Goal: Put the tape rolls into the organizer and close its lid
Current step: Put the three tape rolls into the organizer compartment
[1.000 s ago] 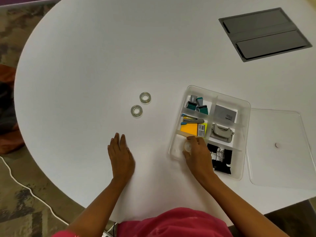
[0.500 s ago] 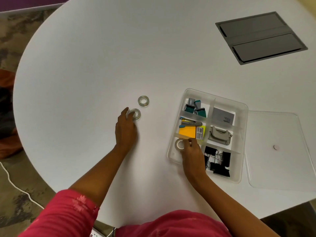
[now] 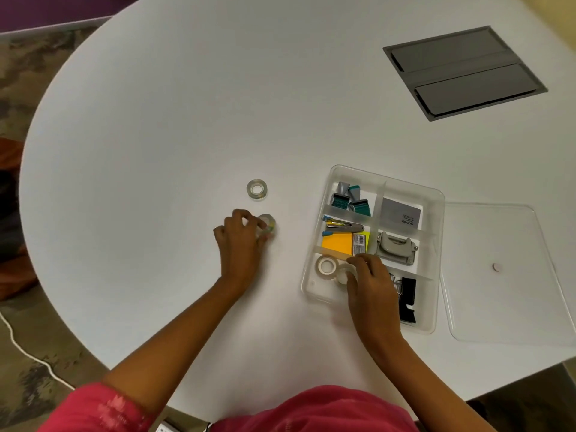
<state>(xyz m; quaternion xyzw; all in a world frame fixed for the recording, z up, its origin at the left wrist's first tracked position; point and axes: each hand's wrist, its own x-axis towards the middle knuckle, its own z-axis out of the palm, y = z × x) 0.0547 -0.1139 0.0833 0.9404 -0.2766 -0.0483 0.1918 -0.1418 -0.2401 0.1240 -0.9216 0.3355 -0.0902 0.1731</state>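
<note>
Four tape rolls show on or near the white bench (image 3: 156, 151). One clear roll (image 3: 256, 190) lies flat on the bare bench, apart from everything. Just below it the left hand (image 3: 241, 241) has its fingertips closed around a second clear roll (image 3: 267, 225), tipped a little off the surface. To the right stands the clear organizer (image 3: 434, 244), its see-through lid (image 3: 505, 275) lying flat on the bench beside its right wall. Inside the near-left compartment a white-cored roll (image 3: 326, 265) lies flat, and next to it the right hand (image 3: 372, 282) pinches another roll (image 3: 344, 274) low in that same compartment; whether that roll touches the floor of the box I cannot tell. Other compartments hold binder clips (image 3: 352, 199), a small stapler (image 3: 344, 227), orange sticky notes (image 3: 338, 244), a grey card (image 3: 402, 215) and a grey hole punch (image 3: 394, 249). A grey hatch (image 3: 464, 73) sits in the far right of the bench.
</note>
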